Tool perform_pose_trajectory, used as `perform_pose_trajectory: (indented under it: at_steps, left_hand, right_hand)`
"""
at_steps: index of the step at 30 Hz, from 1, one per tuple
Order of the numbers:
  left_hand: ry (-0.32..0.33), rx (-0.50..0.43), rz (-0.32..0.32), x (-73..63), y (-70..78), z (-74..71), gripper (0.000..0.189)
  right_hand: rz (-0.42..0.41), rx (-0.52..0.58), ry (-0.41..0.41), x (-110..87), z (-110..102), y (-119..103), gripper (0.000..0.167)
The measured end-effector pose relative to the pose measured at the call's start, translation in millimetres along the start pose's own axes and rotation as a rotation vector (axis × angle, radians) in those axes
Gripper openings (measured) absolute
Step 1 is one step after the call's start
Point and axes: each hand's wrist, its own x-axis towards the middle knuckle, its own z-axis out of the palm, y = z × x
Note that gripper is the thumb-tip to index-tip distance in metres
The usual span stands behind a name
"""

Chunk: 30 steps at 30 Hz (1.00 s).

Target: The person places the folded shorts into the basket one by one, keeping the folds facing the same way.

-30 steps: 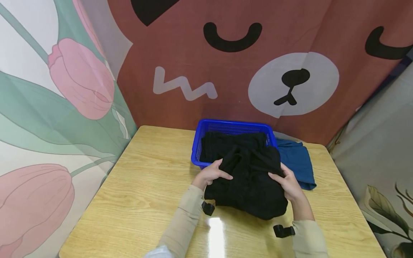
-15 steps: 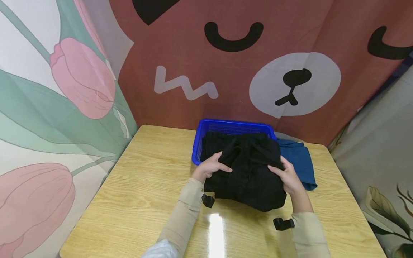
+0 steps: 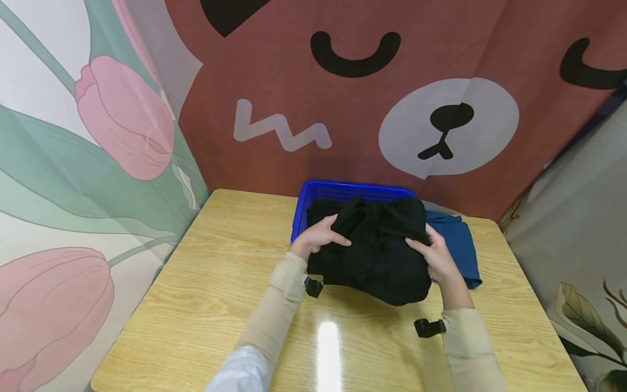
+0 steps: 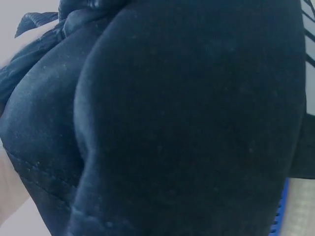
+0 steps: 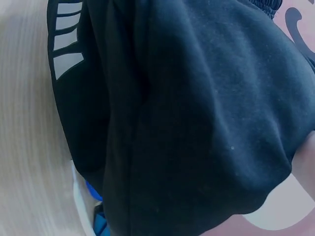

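Both hands hold a folded black garment (image 3: 377, 256) above the table, its far part over the front of a blue basket (image 3: 362, 184). My left hand (image 3: 318, 238) grips the left side, thumb on top and the other fingers mostly hidden beneath. On the right side, my right hand (image 3: 436, 255) grips it the same way. Dark fabric (image 4: 187, 118) fills most of the left wrist view. In the right wrist view a gathered, ribbed band (image 5: 268, 6) shows at the top edge. Another black folded cloth (image 3: 319, 208) lies in the basket, partly covered.
A folded blue garment (image 3: 460, 247) lies on the wooden table (image 3: 220, 272), right of the basket. Behind the basket hangs a brown curtain (image 3: 274, 174) with a bear print. A floral curtain (image 3: 147, 218) borders the left side.
Both hands have carried the black garment away from me, up and over the basket's front. It now covers more of the basket and the cloth inside.
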Motion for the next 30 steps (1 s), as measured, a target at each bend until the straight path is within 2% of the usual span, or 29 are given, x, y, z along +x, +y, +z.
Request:
perform_pose_trajectory:
  at_steps: [3, 6, 13, 20, 25, 30]
  left_hand:
    - [-0.011, 0.001, 0.014, -1.0, 8.0, -3.1, 0.08]
    - [0.009, 0.002, 0.015, 0.3, 11.8, -4.4, 0.08]
    - [0.05, -0.024, 0.087, 6.9, 15.0, -6.4, 0.074]
    - [0.086, 0.003, 0.11, 11.0, 27.5, -12.5, 0.07]
    - [0.098, 0.013, 0.14, 14.0, 38.2, -15.9, 0.063]
    - [0.126, 0.047, 0.138, 17.1, 46.8, -20.2, 0.064]
  right_hand:
    - [-0.006, -0.003, 0.008, 4.5, 2, -4, 0.043]
    - [-0.005, -0.01, 0.02, 8.4, 3, -8, 0.041]
    - [-0.024, 0.004, 0.037, 19.3, 4, -16, 0.037]
    - [-0.033, 0.013, 0.059, 31.1, 5, -23, 0.032]
    - [-0.054, 0.009, 0.072, 39.0, 5, -29, 0.035]
    - [-0.076, -0.009, 0.087, 48.1, 7, -33, 0.04]
